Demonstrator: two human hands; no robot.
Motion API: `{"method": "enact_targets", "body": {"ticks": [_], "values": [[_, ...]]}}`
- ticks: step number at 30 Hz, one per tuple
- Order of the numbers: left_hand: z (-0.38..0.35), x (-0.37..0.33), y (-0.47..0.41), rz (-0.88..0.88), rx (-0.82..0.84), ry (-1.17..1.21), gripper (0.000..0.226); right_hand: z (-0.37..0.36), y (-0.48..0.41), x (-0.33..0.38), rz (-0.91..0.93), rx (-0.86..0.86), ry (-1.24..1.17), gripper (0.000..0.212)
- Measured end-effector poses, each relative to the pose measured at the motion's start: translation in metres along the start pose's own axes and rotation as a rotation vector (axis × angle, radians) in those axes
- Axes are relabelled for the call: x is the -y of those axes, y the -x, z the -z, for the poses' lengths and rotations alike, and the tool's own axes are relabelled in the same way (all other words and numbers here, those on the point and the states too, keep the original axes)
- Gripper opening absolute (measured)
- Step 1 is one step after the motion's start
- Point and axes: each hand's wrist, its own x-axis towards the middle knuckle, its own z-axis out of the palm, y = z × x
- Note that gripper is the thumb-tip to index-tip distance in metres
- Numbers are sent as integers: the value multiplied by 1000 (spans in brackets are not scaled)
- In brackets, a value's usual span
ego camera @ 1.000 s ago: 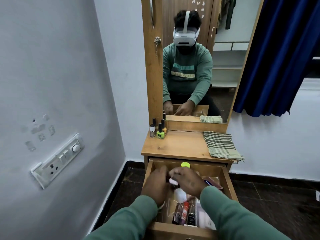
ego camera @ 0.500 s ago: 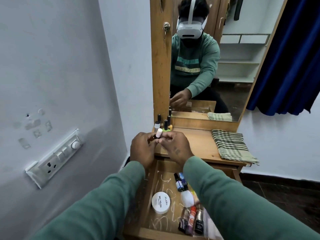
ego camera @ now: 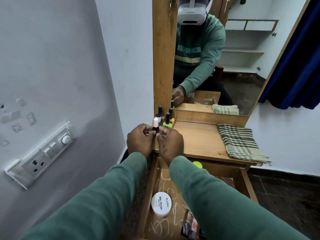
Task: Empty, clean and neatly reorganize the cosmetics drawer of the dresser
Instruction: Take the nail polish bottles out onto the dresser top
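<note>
And here we are at the back-left corner of the table (ego camera: pixel 199 141), both hands on one small white-capped bottle (ego camera: pixel 155 124). The left hand (ego camera: pixel 140 141) pinches its dark body from one side, the right hand (ego camera: pixel 170 144) pinches it from the other, and the cap stands upright above our fingertips. We can't tell whether its base is down on the wood yet, because our fingers hide it.

Tight spot, this. The polishes (ego camera: pixel 167 121) stand just beside the bottle, tall and narrow, close to the mirror frame. One careless knuckle as we let go and we'd expect the lot to topple like skittles. The table's left edge is right there too, so if we set the bottle down off-centre it could slip into the gap by the wall.

Below us the drawer (ego camera: pixel 245 184) hangs open under our sleeves, with a white tub (ego camera: pixel 161 203) and a packet (ego camera: pixel 190 222) in it and pale scrawls on its floor. We're partway through emptying, we'd say. If a forearm drops onto that open front, the drawer could jolt. The striped cloth (ego camera: pixel 239 142) lies folded well apart on the right.
</note>
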Motion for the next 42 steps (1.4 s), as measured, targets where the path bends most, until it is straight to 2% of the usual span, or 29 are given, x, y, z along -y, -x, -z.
{"method": "enact_targets", "body": {"ticks": [4,8,12,15,18,20,23,27,32,42], "values": [[-5,0,1,15,-24,-14,11,0,-1,-2,0,13,11,36],[-1,-7,11,37,-29,-17,28,5,3,1,-21,35,-17,37],[2,-18,40,-72,-29,-49,17,26,20,-2,-10,75,-105,32],[0,-19,67,-163,40,-74,17,46,37,-11,-13,130,-186,30],[-7,-18,91,-167,126,-40,18,70,53,-17,-13,120,-190,30],[-10,-20,107,-154,191,18,19,89,68,-19,11,106,-92,27],[-15,-14,118,-117,296,-14,20,93,78,-32,28,131,126,23],[-19,-11,137,-27,395,-158,18,94,91,-41,-10,263,414,24],[-22,-9,138,47,443,-276,11,94,99,-39,23,408,714,24],[-31,3,131,254,560,-219,20,79,96,-44,-3,393,704,26]]}}
